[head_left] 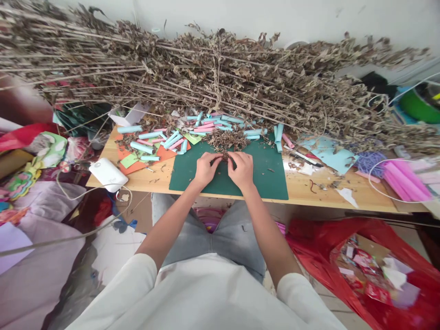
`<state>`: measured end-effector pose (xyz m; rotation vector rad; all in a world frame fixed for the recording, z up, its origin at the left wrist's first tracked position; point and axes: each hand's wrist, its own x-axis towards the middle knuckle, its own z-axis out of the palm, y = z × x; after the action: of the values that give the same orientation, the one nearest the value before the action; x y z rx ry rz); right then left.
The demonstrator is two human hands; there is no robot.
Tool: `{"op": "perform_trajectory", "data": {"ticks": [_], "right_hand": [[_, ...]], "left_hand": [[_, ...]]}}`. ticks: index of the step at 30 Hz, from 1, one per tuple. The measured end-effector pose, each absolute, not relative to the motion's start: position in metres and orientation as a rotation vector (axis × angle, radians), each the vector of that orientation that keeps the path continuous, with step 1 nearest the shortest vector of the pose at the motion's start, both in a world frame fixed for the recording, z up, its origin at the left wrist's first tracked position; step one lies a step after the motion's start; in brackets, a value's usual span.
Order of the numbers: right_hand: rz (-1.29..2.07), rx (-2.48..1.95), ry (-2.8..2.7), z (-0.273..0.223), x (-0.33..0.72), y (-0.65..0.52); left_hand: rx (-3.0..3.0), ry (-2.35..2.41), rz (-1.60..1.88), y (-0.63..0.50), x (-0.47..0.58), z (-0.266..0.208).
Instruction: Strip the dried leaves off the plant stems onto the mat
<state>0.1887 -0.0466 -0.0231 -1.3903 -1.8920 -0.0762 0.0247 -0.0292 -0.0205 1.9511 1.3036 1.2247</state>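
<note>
My left hand (207,167) and my right hand (242,168) meet over a green cutting mat (264,176). The fingertips of both are pinched on a small clump of dried leaves (225,156) between them. Just beyond lies a heap of crumbled dried leaves (227,139) at the mat's far edge. Short rolled paper tubes (172,140), blue and pink, are scattered behind and to the left of the heap. Further back, long bundles of dried plant stalks (192,68) stretch across the whole table.
A white power bank (108,174) with a cable sits at the table's left front edge. Right of the mat are a blue paper sheet (330,153), a pen (302,156) and purple string (370,163). Below on the right, a red plastic bag (319,238) holds scraps.
</note>
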Motion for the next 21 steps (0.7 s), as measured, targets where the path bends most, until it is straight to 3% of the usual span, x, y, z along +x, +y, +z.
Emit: {"op": "perform_trajectory", "data": {"ticks": [21], "right_hand": [[-0.088,-1.445,-1.888,-0.0221,0.1887,-0.0478]], "left_hand": [[1.922,1.223,1.235,-0.0290,0.0243,-0.0208]]}}
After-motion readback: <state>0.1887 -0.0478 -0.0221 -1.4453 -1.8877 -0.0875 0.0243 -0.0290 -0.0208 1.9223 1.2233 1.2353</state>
